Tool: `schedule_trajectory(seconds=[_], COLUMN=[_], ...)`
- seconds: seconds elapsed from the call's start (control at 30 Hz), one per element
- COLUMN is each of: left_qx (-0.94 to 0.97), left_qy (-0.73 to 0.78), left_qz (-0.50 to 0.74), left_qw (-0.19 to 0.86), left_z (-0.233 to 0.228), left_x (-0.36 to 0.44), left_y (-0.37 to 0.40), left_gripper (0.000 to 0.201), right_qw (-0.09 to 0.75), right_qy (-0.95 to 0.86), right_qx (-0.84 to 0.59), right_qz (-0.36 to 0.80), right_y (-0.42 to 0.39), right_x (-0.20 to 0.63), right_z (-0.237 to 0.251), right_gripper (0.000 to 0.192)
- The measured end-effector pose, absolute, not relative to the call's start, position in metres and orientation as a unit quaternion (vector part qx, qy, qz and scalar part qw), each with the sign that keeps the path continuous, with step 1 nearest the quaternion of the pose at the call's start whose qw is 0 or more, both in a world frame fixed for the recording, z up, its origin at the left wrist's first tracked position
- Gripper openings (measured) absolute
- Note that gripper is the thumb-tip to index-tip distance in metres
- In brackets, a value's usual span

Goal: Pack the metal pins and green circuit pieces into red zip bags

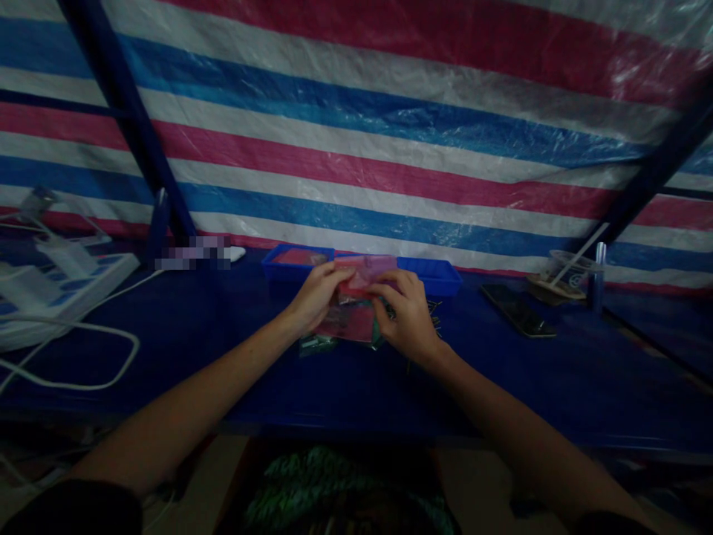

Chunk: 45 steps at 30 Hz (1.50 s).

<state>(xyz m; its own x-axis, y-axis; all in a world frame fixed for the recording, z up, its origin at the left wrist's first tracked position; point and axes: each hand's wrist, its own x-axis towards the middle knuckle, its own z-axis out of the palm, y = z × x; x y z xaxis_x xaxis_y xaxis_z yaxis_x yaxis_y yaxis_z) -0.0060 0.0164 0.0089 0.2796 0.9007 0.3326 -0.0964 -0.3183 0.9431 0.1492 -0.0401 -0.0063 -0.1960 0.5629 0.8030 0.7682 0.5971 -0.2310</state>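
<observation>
- my left hand [318, 295] and right hand [405, 312] both pinch a pink plastic bag [365, 276] at mid frame, fingers closed on its top edge
- blue tray [440, 276] just behind it
- phone [518, 310] to the right, well apart, open table [223, 349] around

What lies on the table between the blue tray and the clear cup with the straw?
A dark phone lies flat on the table between the blue tray and the clear cup, as the head view shows.
</observation>
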Motion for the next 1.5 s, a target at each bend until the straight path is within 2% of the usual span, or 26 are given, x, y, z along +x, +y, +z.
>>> schedule_trajectory(seconds=[0.1,0.17,0.23,0.3,0.37,0.43,0.53,0.67,0.7,0.77,0.8,0.87,0.93,1.0,1.07,1.17,1.23,1.3,1.4,1.5], left_qx=[0.751,0.823,0.862,0.887,0.907,0.912,0.857,0.651,0.604,0.55,0.542,0.557,0.609,0.678,0.732,0.788,0.821,0.852,0.887,0.892], left_qy=[0.289,0.227,0.171,0.145,0.132,0.141,0.196,0.235,0.237,0.25,0.261,0.287,0.305,0.307,0.288,0.226,0.183,0.149,0.121,0.142], left_qz=[0.533,0.509,0.476,0.438,0.399,0.379,0.393,0.407,0.414,0.443,0.463,0.51,0.561,0.594,0.598,0.572,0.541,0.501,0.446,0.425], left_qw=[0.26,0.114,0.02,-0.016,-0.001,0.066,0.27,0.596,0.638,0.662,0.651,0.59,0.47,0.305,0.153,0.034,-0.001,-0.022,-0.016,0.065], left_z=[0.008,0.008,0.007,0.006,0.004,0.003,0.001,0.0,0.0,0.001,0.001,0.002,0.004,0.007,0.01,0.01,0.008,0.006,0.004,0.004], left_x=[-0.01,-0.011,-0.01,-0.008,-0.006,-0.003,0.001,0.004,0.004,0.004,0.003,0.0,-0.003,-0.008,-0.012,-0.014,-0.012,-0.009,-0.004,0.0], left_y=[0.014,0.01,0.007,0.004,0.002,0.001,0.003,0.009,0.011,0.015,0.017,0.02,0.021,0.018,0.012,0.004,0.001,0.0,-0.001,-0.002], left_gripper=[0.021,0.026,0.035,0.041,0.042,0.041,0.033,0.056,0.054,0.036,0.027,0.022,0.021,0.018,0.013,0.013,0.015,0.017,0.02,0.019], right_qw=[0.503,0.545,0.58,0.605,0.618,0.633,0.631,0.558,0.54,0.505,0.49,0.469,0.459,0.465,0.49,0.559,0.601,0.627,0.65,0.664], right_qy=[-0.722,-0.693,-0.642,-0.573,-0.528,-0.524,-0.601,-0.743,-0.765,-0.793,-0.8,-0.803,-0.791,-0.768,-0.736,-0.65,-0.578,-0.525,-0.5,-0.532], right_qx=[-0.474,-0.456,-0.402,-0.369,-0.385,-0.42,-0.437,-0.362,-0.349,-0.34,-0.344,-0.365,-0.4,-0.437,-0.466,-0.455,-0.4,-0.358,-0.373,-0.411], right_qz=[-0.031,0.121,0.299,0.413,0.438,0.385,0.222,0.072,0.047,0.003,-0.015,-0.042,-0.06,-0.048,0.025,0.241,0.38,0.451,0.433,0.329], right_y=[-0.038,-0.036,-0.033,-0.029,-0.024,-0.021,-0.021,-0.028,-0.03,-0.033,-0.034,-0.034,-0.031,-0.027,-0.025,-0.029,-0.035,-0.039,-0.038,-0.033], right_x=[0.15,0.152,0.153,0.154,0.155,0.158,0.164,0.17,0.17,0.169,0.168,0.166,0.165,0.165,0.165,0.162,0.159,0.155,0.153,0.156], right_z=[-0.003,0.0,0.002,0.002,-0.001,-0.003,-0.002,0.002,0.003,0.002,0.001,-0.001,-0.005,-0.007,-0.006,0.004,0.012,0.017,0.016,0.011], right_gripper=[0.021,0.029,0.04,0.039,0.029,0.021,0.014,0.026,0.028,0.029,0.029,0.032,0.037,0.039,0.034,0.021,0.022,0.022,0.016,0.014])
